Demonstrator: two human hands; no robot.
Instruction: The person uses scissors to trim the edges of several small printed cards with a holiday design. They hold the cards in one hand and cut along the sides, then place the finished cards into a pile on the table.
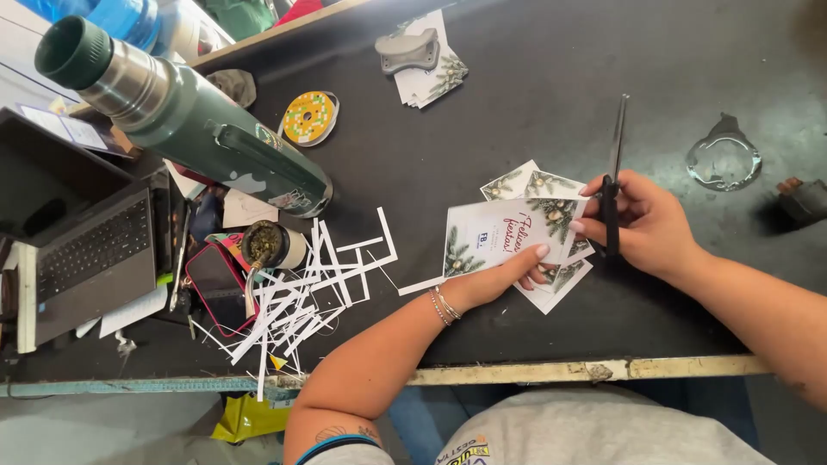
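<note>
My left hand pinches a white printed card with pine-sprig corners, thumb on top, above a small pile of similar cards on the dark table. My right hand grips black scissors, blades pointing away from me, at the card's right edge. A bracelet circles my left wrist.
A heap of white paper strips lies left of the cards. Further left are a large green flask, a gourd cup with a metal straw, a red phone and a laptop. More cards under a grey weight sit at the far edge.
</note>
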